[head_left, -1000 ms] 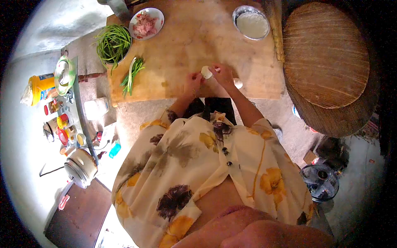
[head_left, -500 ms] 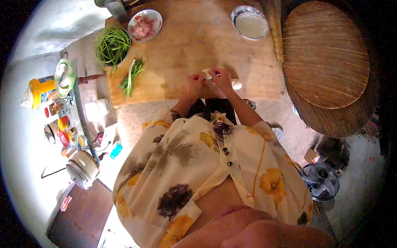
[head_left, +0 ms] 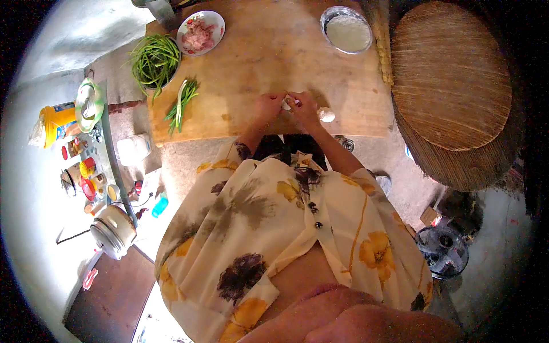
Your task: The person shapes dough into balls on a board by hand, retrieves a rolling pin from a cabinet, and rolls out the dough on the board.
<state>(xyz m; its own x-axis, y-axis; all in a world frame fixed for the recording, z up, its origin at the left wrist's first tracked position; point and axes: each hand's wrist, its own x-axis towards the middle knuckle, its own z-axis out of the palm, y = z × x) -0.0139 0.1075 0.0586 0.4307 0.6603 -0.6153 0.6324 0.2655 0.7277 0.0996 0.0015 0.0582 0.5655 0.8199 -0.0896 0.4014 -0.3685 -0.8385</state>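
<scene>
My left hand (head_left: 269,107) and my right hand (head_left: 304,107) meet over the front part of the wooden board. Both have their fingers closed on a small white garlic-like piece (head_left: 286,104) between them, mostly covered by the fingertips. Close to my right wrist, a round white garlic-like bulb (head_left: 326,115) rests on the board. To the left of my hands lies a small bunch of green onions (head_left: 182,107) with pale stems. Fine detail of what I hold is too small to make out.
On the wooden board (head_left: 257,51) stand a plate of pinkish minced meat (head_left: 199,35) and a metal bowl of white powder (head_left: 347,32). Green beans (head_left: 155,62) fill a bowl at its left edge. A large woven basket (head_left: 452,74) is right; a rice cooker (head_left: 114,231) is left.
My hands have drawn closer together, with fingertips now touching around the white piece and covering more of it. The items on the board have stayed in place.
</scene>
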